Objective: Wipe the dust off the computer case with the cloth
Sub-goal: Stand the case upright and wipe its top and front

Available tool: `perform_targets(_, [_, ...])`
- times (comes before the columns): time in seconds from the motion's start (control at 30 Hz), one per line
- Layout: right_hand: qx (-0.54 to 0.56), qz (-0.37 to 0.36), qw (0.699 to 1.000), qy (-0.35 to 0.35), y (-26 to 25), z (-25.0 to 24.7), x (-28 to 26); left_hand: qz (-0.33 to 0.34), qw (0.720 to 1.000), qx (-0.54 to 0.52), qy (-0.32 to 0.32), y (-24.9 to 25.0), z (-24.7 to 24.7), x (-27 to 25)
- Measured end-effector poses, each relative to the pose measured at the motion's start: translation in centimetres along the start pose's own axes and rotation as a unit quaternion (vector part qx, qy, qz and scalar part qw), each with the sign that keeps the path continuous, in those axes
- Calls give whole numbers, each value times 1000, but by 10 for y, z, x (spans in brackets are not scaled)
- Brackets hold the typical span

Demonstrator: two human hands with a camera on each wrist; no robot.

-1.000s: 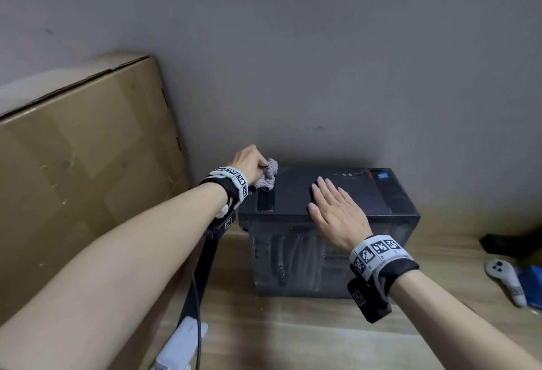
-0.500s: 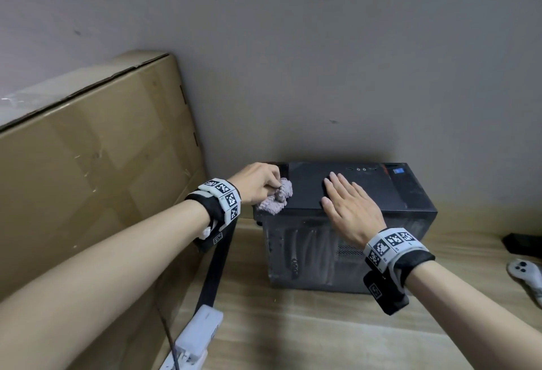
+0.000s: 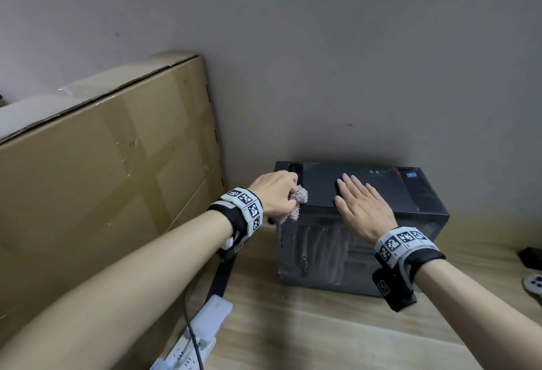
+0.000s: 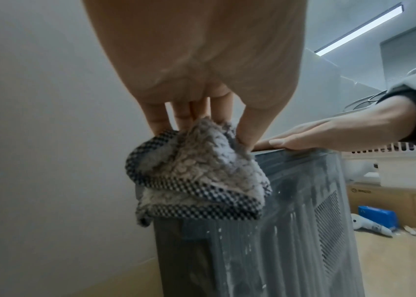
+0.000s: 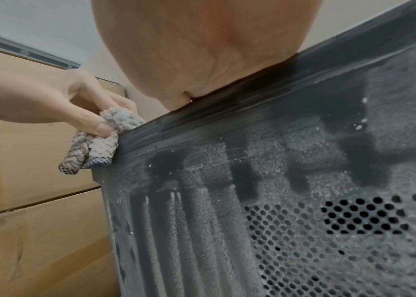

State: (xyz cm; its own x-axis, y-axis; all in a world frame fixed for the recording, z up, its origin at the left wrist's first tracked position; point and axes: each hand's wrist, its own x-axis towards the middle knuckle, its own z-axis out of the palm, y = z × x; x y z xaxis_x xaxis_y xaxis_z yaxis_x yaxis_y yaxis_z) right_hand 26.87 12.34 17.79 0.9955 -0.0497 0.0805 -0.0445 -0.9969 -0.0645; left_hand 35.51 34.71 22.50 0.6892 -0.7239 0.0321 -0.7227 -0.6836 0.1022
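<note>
Fingers (image 4: 247,122) and thumb of our left hand (image 3: 275,192) curl round a bunched grey fluffy cloth with a checked border (image 4: 196,172), pinching it tight against the upper left corner of the dusty black metal computer case (image 3: 366,249), where the cloth touches the top edge and hangs over the side panel. Our right hand (image 3: 363,208) lies flat on the case top with fingers straight and close together, holding nothing. We see the case standing on a light wooden floor (image 3: 322,334) against a grey wall (image 3: 322,61), just beside a large brown cardboard box (image 3: 96,170), with a white power strip (image 3: 193,337) near the left forearm.
</note>
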Motion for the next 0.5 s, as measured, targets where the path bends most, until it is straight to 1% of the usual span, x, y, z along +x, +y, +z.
perform_targets(0.1, [-8,-7,1000,2,0,2,-4,42,999,9,-18,-5,-7,-6])
perform_targets(0.17, [-15,-16,1000,4,-1,3,-5,78,993,75,-42,-7,-15,-8])
perform_targets(0.27, [-15,-19,1000,2,1,2,-3,142,964,205,-95,-5,-34,-4])
perform_targets(0.3, [-10,-17,1000,0,2,1,-1,147,956,232,-101,-4,-40,-2])
perform_targets(0.33, [-4,-16,1000,-3,2,0,0,142,955,241,-96,-5,-45,1])
perform_targets(0.43, [-1,-15,1000,-11,5,-3,3,98,977,183,-49,-9,-58,9])
perform_targets(0.5, [0,-17,1000,-11,6,-3,5,91,984,144,-45,-3,-58,12])
